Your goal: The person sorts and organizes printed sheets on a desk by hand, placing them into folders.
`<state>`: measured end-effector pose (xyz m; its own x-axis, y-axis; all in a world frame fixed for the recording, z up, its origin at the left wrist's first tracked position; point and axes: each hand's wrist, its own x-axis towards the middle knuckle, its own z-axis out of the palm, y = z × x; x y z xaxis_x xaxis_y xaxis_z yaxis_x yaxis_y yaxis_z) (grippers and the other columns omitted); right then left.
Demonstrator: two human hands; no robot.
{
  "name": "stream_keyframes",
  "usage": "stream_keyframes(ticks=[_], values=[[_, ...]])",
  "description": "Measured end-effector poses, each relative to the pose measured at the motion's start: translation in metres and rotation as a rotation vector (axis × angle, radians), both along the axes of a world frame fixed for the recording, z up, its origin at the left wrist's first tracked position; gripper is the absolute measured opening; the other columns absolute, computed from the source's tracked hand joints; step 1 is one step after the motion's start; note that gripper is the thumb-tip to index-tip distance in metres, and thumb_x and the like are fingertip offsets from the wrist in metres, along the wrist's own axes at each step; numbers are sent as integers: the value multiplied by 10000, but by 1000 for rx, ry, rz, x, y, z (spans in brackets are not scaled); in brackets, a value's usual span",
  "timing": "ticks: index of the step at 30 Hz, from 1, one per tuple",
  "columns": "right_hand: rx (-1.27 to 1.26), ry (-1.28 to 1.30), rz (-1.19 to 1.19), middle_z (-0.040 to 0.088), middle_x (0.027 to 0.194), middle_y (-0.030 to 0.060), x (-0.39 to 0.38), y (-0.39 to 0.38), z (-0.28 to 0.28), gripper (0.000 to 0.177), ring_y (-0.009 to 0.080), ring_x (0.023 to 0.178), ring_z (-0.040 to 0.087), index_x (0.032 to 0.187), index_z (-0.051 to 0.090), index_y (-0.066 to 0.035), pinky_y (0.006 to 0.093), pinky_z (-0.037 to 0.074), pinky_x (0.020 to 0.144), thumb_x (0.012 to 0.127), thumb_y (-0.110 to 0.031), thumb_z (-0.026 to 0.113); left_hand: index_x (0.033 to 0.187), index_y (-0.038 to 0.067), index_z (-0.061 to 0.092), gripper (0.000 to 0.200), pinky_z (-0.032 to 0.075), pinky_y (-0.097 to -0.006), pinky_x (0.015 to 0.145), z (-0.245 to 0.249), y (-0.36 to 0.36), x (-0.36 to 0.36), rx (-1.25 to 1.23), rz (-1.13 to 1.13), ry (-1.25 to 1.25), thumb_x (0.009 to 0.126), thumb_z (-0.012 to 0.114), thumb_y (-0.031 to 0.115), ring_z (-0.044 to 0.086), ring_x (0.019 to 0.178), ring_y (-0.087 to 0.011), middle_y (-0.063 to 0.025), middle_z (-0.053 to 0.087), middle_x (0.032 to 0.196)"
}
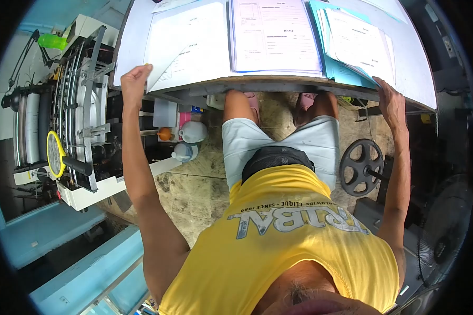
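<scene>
My left hand (134,79) pinched the corner of a white printed sheet (173,58), barely lifted; my right hand (391,102) lay open on the pale table (415,68) beside blue-backed papers (331,68).

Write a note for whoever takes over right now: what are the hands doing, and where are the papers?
Left hand pinches the near corner of a sheet on the left paper stack, corner lifted.
Right hand rests at the table edge by the right stack on blue folders, holding nothing.
Middle stack lies flat, untouched.
Done: one corner lifted. Left: that sheet is not yet off its stack.
</scene>
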<state>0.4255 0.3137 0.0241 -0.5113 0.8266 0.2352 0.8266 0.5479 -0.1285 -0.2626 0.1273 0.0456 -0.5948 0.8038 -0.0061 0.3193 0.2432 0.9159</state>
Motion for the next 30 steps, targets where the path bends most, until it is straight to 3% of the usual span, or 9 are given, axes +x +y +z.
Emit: stream_keyframes(ticks=[4,8,11,15,16,21,27,29,30], values=[[35,52,14,749,1004,168,1,1,-6,298,352,811,738,1262,669,-147,448,566,687,980,-82,601,1174,-85,664,248,530,-255,867,27,26,20,248,-47,280,976,691,62,692,969,-135,-124,749,1034],[4,77,-50,700,821,185,0,1,1,256,347,679,682,1230,683,-127,437,522,638,986,-113,608,1290,92,670,404,576,-334,875,51,69,115,369,-327,734,918,615,-55,738,1035,-261,-161,753,1128],[-45,193,-108,631,710,208,-5,4,9,223,349,591,600,1188,682,-66,436,490,621,986,-111,600,1313,173,674,544,613,-387,885,27,108,168,493,-628,985,846,598,-97,712,1077,-330,-147,719,1225],[-57,351,-172,615,729,228,-5,9,11,222,316,586,546,1157,672,-6,420,482,628,983,-110,584,1199,55,701,341,613,-356,910,-19,132,226,365,-828,1352,871,630,-6,697,1107,-287,-135,666,1308],[-60,399,-189,615,732,225,-5,11,11,224,303,592,544,1155,673,-2,416,482,629,982,-112,584,1118,-19,702,247,612,-370,908,-22,132,238,360,-866,1280,884,629,13,689,1101,-282,-125,672,1291],[33,513,-171,633,740,191,-14,22,20,257,261,606,542,1162,671,8,379,481,628,1007,-166,564,1159,-11,714,300,567,-401,985,-33,108,247,334,-919,1238,863,677,19,664,1170,-303,-125,673,1300],[362,493,-60,743,821,151,-94,55,29,277,327,662,723,1173,717,-135,442,559,608,915,-174,623,1106,-8,736,261,556,-431,992,-53,96,233,433,-849,1245,856,714,64,671,1154,-312,-114,681,1294],[317,644,57,692,784,170,-134,62,35,341,310,675,691,1118,741,-90,391,532,595,826,13,598,1095,-7,738,254,557,-442,983,-61,98,236,486,-812,1317,848,715,50,683,1131,-314,-112,698,1263],[235,566,29,684,768,178,-158,52,51,345,310,686,700,1116,728,-53,404,534,597,802,-9,590,1076,-1,739,238,561,-440,970,-61,97,238,509,-791,1313,845,718,51,692,1104,-303,-103,710,1224]])
